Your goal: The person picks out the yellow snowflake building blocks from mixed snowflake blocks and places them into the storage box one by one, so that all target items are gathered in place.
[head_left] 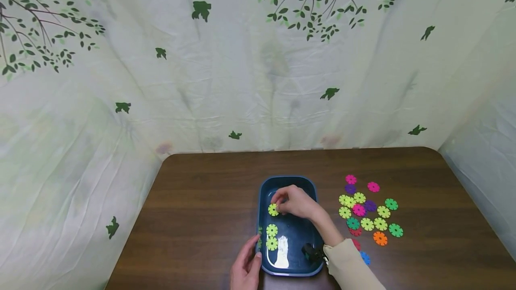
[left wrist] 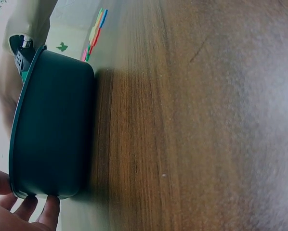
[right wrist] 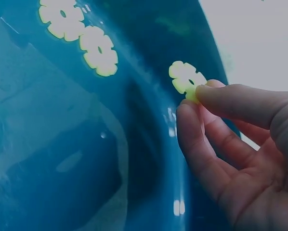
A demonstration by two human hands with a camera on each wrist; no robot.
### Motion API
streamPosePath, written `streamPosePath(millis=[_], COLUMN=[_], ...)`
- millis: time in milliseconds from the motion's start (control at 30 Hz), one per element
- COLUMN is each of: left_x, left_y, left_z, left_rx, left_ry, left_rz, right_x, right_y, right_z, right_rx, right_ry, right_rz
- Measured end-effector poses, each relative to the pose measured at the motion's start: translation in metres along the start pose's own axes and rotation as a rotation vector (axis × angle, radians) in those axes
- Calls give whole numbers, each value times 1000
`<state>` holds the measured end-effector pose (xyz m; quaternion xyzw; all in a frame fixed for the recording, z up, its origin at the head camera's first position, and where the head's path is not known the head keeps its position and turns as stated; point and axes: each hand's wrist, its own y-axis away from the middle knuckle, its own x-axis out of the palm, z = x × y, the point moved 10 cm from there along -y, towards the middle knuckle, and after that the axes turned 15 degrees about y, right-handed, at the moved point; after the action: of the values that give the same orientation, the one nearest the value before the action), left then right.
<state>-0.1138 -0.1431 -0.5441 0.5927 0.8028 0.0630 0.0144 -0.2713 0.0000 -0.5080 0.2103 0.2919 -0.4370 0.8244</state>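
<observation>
My right hand (head_left: 296, 201) is over the far left part of a deep blue tray (head_left: 298, 254). It pinches a yellow-green notched flower disc (right wrist: 185, 77) between thumb and fingertips, seen close in the right wrist view. Two more yellow-green discs, a far one (head_left: 272, 230) and a near one (head_left: 272, 243), lie on the tray floor along its left wall. At that wall's outer side is my left hand (head_left: 247, 265), its fingertips touching the tray near the rim. The left wrist view shows its fingers (left wrist: 50, 211) against the tray's dark outside wall (left wrist: 57, 130).
On the brown table (head_left: 201, 218), right of the tray, lie several loose flower discs: green (head_left: 396, 230), orange (head_left: 380, 238), pink (head_left: 373, 186), purple (head_left: 370, 206) and blue (head_left: 365, 258). Some overlap. The right forearm partly covers red ones. A leaf-patterned curtain (head_left: 242, 79) hangs behind.
</observation>
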Motion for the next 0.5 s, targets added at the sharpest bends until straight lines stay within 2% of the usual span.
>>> streamPosePath(millis=[300, 500], left_x=[0, 0], left_y=[0, 0], left_z=[1, 0], left_rx=[0, -5], left_ry=[5, 2], left_rz=[1, -7], right_x=[13, 18], right_y=[-8, -10], right_z=[-5, -8], right_rx=[19, 20], right_ry=[-35, -4], right_rz=[30, 38])
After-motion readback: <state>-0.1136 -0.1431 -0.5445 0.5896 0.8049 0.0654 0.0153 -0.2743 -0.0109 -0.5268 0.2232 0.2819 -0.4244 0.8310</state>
